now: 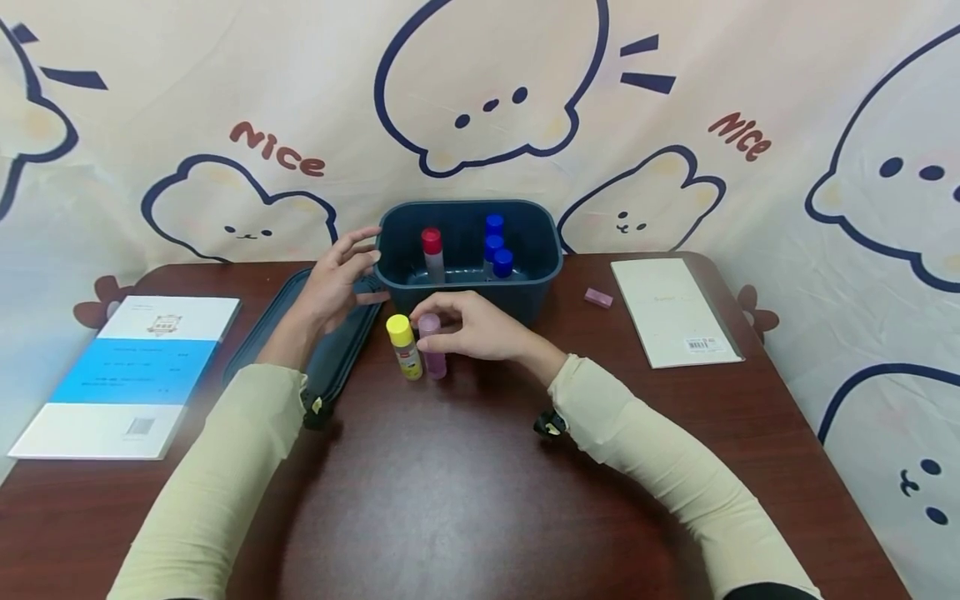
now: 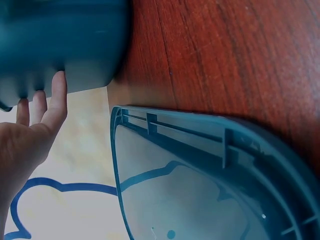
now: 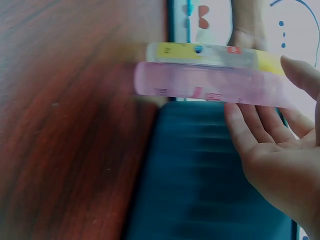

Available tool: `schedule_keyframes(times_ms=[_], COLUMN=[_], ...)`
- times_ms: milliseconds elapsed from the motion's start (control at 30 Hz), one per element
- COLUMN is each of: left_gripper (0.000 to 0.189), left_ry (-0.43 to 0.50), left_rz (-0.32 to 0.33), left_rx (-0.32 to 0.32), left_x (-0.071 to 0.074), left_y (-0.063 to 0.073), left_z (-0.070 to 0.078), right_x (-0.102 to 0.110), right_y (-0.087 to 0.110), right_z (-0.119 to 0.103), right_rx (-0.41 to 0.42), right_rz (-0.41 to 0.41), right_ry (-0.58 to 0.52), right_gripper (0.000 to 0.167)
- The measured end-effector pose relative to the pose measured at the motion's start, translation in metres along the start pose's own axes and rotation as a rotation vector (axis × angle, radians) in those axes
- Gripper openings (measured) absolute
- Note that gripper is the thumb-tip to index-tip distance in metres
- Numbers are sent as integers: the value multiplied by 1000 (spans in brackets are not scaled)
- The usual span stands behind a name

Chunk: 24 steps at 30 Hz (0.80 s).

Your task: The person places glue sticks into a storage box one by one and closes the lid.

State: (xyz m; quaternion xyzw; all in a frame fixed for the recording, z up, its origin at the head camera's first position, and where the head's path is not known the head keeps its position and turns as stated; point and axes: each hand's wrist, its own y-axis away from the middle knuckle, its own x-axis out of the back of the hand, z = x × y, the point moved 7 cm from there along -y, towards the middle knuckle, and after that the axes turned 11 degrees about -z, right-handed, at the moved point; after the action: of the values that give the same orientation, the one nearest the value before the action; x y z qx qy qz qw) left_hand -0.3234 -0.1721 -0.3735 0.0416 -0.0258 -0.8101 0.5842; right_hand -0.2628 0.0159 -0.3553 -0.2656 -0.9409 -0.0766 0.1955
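My left hand (image 1: 335,279) rests its fairly straight fingers against the left side of a dark teal plastic bin (image 1: 465,296); the left wrist view shows the fingertips touching the wall. Inside the bin stand a red-capped glue stick (image 1: 432,254) and several blue-capped ones (image 1: 502,264). In front of it, my right hand (image 1: 476,325) pinches a purple glue stick (image 3: 200,82) near its top, between thumb and fingers. Close beside that stands a yellow-capped glue stick (image 1: 405,348), upright on the table. Beneath my left forearm lies the teal lid (image 2: 235,135).
On the left is a blue and white book (image 1: 131,375). A pale notebook (image 1: 671,312) lies at the right, with a small purple-pink block (image 1: 597,297) between it and the bin. Behind the brown table (image 1: 480,492) hangs a cartoon-printed curtain (image 1: 480,75).
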Motion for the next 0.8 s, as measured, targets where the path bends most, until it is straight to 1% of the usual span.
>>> schedule_keyframes(times_ms=[133, 433, 633, 800], left_gripper=[46, 46, 47, 46], left_ry=[7, 0, -8, -8], left_rz=[3, 3, 0, 0], left_rx=[0, -1, 3, 5], left_x=[0, 1, 1, 0], left_y=[0, 0, -1, 0], left_z=[0, -1, 0, 0], right_x=[-4, -2, -1, 0], right_y=[-1, 0, 1, 2], right_z=[5, 3, 2, 2], right_rx=[-13, 25, 36, 39], right_rz=[-18, 20, 33, 47], right_ry=[20, 2, 19, 61], right_gripper=[35, 29, 28, 27])
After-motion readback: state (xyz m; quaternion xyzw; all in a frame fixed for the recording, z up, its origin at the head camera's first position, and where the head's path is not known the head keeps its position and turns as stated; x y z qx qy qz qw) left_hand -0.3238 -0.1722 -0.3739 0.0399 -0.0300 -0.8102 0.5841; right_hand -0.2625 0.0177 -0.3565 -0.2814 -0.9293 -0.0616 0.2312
